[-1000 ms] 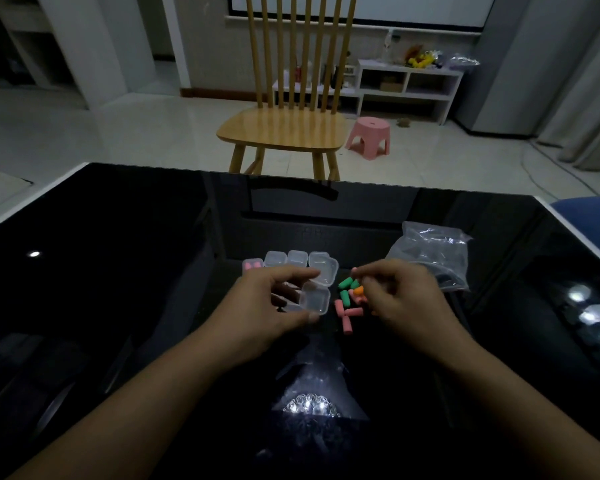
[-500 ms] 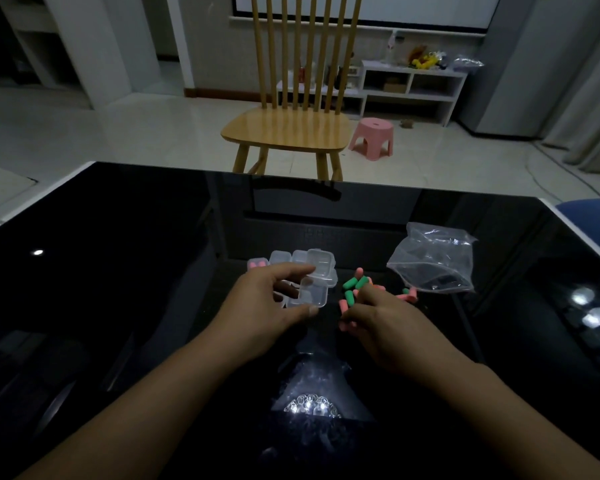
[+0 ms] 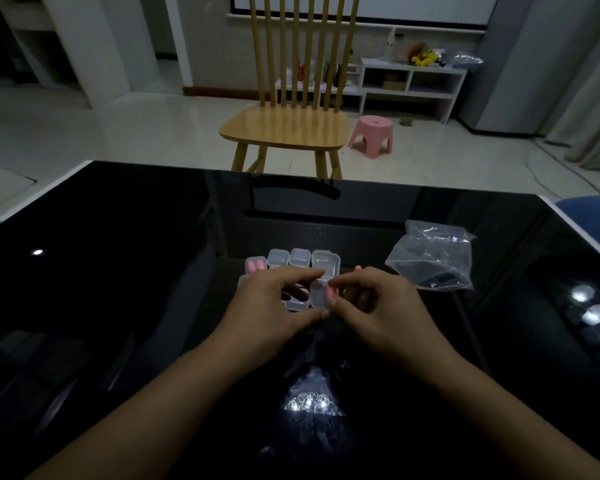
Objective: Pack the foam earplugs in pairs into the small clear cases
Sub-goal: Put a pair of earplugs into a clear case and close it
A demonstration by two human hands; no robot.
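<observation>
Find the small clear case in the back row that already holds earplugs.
The case at the left end of the back row: pink earplugs show through it, while the other three in that row look clear and empty.

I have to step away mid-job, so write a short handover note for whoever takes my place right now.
Left hand: holds the open clear case between thumb and fingers.
Right hand: pinches a pink earplug at that case's edge.
Other cases stand in a cluster behind the hands on the black table; empty plastic bag to the right.
Done: the far-left case holds pink earplugs.
Left: finish this case, close it, fill the rest. The loose earplugs are hidden under the right hand, apart from one pink tip.
</observation>
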